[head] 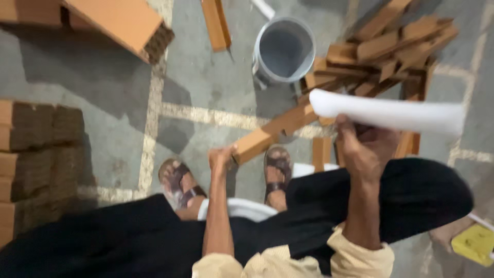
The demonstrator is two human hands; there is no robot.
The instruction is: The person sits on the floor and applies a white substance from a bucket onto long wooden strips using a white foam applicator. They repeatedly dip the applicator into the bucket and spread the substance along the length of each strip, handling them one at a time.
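- Your left hand (222,157) is closed around the near end of a long wooden block (272,133); the block slants up and to the right from your grip towards the heap of wood.
- Your right hand (364,149) is wrapped around a white foam sheet (391,113), gripping it near its left end; the sheet runs out to the right, held above the floor.
- The pile of wooden pieces (386,49) lies far and to the right, behind the foam sheet; the far end of the block reaches its edge.
- A grey bucket (284,50) stands on the concrete floor (206,87), just left of the pile.
- A single wooden strip (216,23) lies on the floor left of the bucket.
- Brown cardboard stacks (36,149) sit at the left, and another slab (108,20) lies at the far left.
- Your sandalled feet (180,180) rest on the floor between your arms.
- A yellow object (473,244) shows at the near right; the picture is too blurred to tell what it is.
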